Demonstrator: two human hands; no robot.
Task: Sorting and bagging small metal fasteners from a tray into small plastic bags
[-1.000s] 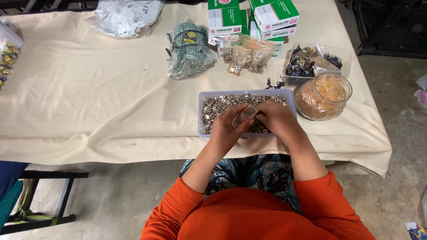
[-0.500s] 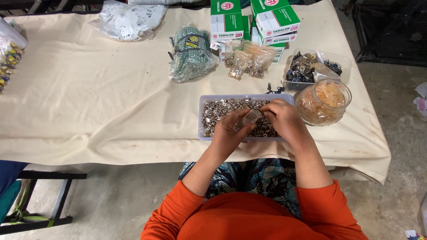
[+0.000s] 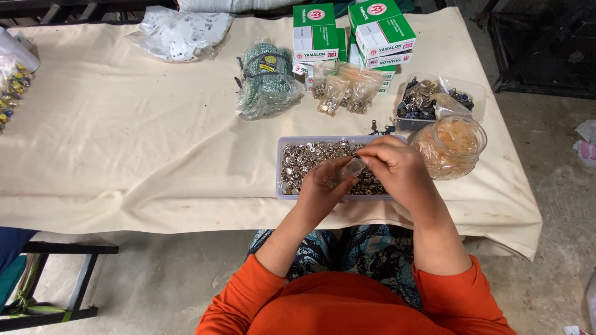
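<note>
A shallow clear plastic tray (image 3: pixel 287 162) full of small silver metal snap buttons rests near the table's front edge. Both my hands hover over its right half. My left hand (image 3: pixel 321 188) and my right hand (image 3: pixel 392 167) together pinch a small clear plastic bag (image 3: pixel 351 169) between their fingertips, just above the buttons. Orange sleeves cover my upper arms.
A cream cloth covers the table (image 3: pixel 124 142). Right of the tray stands a clear jar (image 3: pixel 452 146) of orange pieces, behind it a clear tub (image 3: pixel 434 102) of dark metal parts. Green-and-white boxes (image 3: pixel 351 31), small bags of fasteners (image 3: pixel 341 90), a green bundle (image 3: pixel 266 77) and a white bag (image 3: pixel 180 32) lie farther back.
My hands stay over the tray's right half, working the small clear bag; the view has shifted slightly, and the bag now shows more clearly between the fingertips.
</note>
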